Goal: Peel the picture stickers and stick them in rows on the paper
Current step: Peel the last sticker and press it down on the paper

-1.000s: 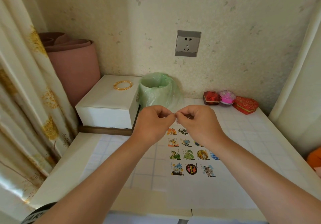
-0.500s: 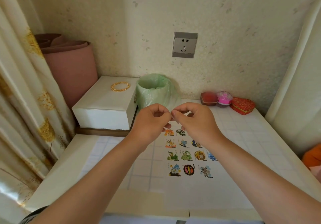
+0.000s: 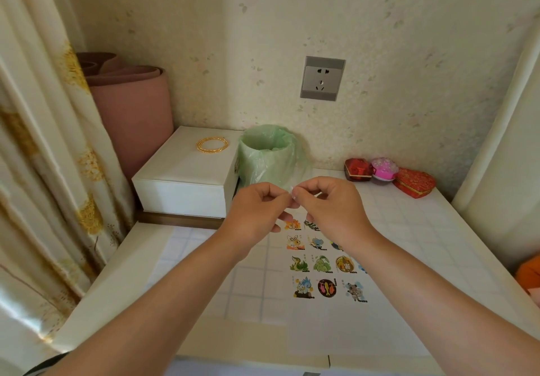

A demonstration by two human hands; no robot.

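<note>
Both hands are raised above the tabletop [image 3: 455, 247], meeting fingertip to fingertip near the middle of the view; the left hand [image 3: 258, 213] has its grip closed, thumb and forefinger pinching a small pale slip [image 3: 292, 194]; the right hand [image 3: 331, 209] pinches the same slip from the 3 o'clock side, its other fingers curled; the slip is too small to tell whether it is sticker or backing.

Under the hands the paper [image 3: 321, 334] lies flat on the tabletop; the picture stickers [image 3: 320, 264] already stuck on it stand in rows at 6 o'clock of the hands, the top row partly hidden by the fingers and the right end of some rows by the right wrist.

At 12 o'clock of the hands stands a bin lined with a green bag [image 3: 268, 153]; at 10 o'clock a white box [image 3: 187, 177] carries a gold bangle [image 3: 212, 144]; at 2 o'clock three small gift tins [image 3: 384, 169] sit against the wall; a wall socket [image 3: 323, 78] is above the bin; a curtain [image 3: 43, 142] hangs at 9 o'clock.
</note>
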